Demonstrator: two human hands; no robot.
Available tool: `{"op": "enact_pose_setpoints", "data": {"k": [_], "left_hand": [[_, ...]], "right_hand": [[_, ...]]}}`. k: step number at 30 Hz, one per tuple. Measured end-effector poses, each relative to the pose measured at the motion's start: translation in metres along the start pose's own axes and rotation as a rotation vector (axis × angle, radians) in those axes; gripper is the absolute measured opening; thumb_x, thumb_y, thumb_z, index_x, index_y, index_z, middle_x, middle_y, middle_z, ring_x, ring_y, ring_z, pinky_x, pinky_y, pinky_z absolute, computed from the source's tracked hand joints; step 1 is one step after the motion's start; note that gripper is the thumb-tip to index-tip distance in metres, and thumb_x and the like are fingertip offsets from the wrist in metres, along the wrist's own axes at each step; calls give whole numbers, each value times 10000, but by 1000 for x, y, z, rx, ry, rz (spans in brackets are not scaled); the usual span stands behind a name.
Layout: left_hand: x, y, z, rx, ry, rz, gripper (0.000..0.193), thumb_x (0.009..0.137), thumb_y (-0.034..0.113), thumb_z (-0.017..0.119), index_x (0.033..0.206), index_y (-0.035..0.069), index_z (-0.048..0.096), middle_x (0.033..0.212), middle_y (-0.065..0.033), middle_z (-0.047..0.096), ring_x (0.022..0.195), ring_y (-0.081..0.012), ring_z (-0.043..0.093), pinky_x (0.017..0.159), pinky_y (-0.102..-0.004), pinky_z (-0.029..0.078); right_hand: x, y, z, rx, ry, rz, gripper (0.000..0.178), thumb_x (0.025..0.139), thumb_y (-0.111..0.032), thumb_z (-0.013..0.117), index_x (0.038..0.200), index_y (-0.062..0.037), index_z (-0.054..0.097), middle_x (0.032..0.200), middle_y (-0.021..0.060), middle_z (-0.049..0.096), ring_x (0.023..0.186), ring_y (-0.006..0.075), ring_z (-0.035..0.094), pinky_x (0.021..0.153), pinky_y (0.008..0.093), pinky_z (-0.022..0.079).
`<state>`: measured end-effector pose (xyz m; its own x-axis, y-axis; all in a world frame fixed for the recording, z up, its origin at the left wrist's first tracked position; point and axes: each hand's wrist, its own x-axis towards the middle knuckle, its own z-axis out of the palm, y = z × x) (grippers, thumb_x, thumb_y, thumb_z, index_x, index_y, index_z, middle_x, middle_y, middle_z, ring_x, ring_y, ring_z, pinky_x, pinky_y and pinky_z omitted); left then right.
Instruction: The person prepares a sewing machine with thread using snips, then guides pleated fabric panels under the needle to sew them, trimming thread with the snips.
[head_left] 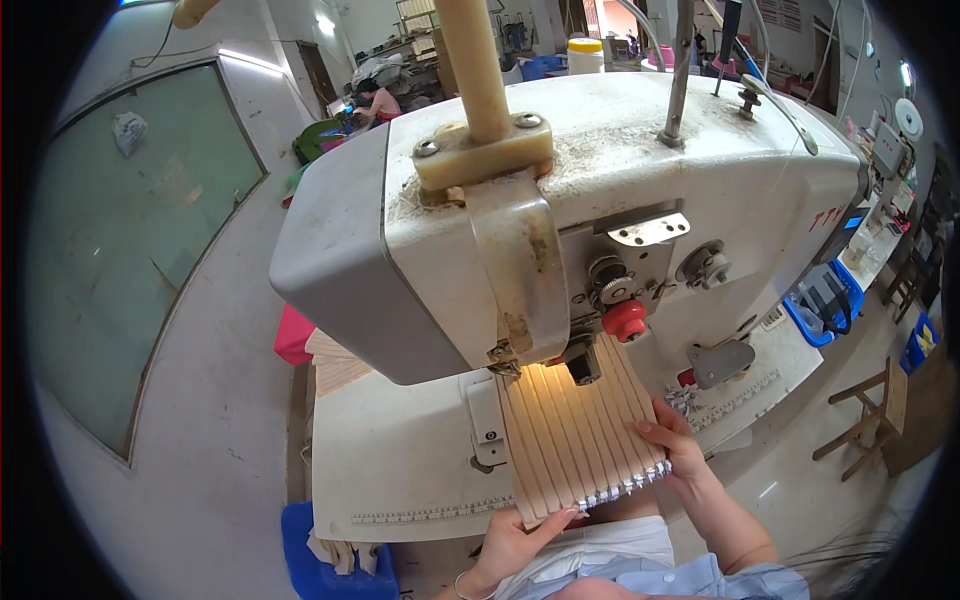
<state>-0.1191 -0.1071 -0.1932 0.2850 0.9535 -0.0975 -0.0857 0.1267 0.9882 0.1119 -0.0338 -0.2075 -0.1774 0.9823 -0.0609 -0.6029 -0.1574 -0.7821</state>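
A beige striped fabric piece [570,430] stretches from beneath the head of a large white sewing machine [650,190] toward my body. My left hand [512,548] pinches its near left corner between thumb and fingers. On the right edge, my right hand [678,445] grips the same fabric, thumb on top and the other fingers underneath. A frayed white-and-blue strip runs along the fabric's near edge, between the two hands. Lamp light falls on the far end of the cloth, where the machine's lower parts hide the needle area. A red knob [625,320] sits on the machine's front.
The white machine table [400,470] carries a ruler strip near its front edge. More striped fabric [335,362] lies at the table's left. Below stands a blue bin [300,560] with cloth pieces. At the right are a blue basket [838,300] and a wooden stool [870,405]. Another person [380,100] sits far back.
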Motion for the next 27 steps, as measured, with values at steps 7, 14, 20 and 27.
{"op": "enact_pose_setpoints", "data": {"k": [7,14,20,27], "left_hand": [[18,7,-7,-145,116,-60,237,919,130,599,1058,-62,610,973,-121,686,889,-171,673,653,-228,507],[43,4,-21,19,236,18,240,889,143,644,1038,-44,627,922,-94,691,844,-149,675,621,-221,494],[65,13,-28,-23,259,80,192,886,92,622,1034,-31,630,895,-98,683,790,-161,667,590,-225,467],[87,28,-40,33,248,138,207,902,134,610,1037,-21,635,866,-88,683,741,-125,643,586,-220,452]], "right_hand": [[23,-9,6,-43,-14,-1,479,850,-91,600,1284,19,431,1184,115,573,1060,159,574,921,286,445],[48,-16,15,-25,-69,-60,467,853,-94,580,1278,31,433,1152,122,585,1037,169,596,873,292,484],[66,-29,19,-82,-53,-19,470,877,-94,568,1309,10,417,1168,97,571,1038,143,583,853,275,482],[92,-31,23,-81,-15,-33,300,894,-125,574,1159,-7,496,1028,63,604,886,123,623,722,268,521]]}}
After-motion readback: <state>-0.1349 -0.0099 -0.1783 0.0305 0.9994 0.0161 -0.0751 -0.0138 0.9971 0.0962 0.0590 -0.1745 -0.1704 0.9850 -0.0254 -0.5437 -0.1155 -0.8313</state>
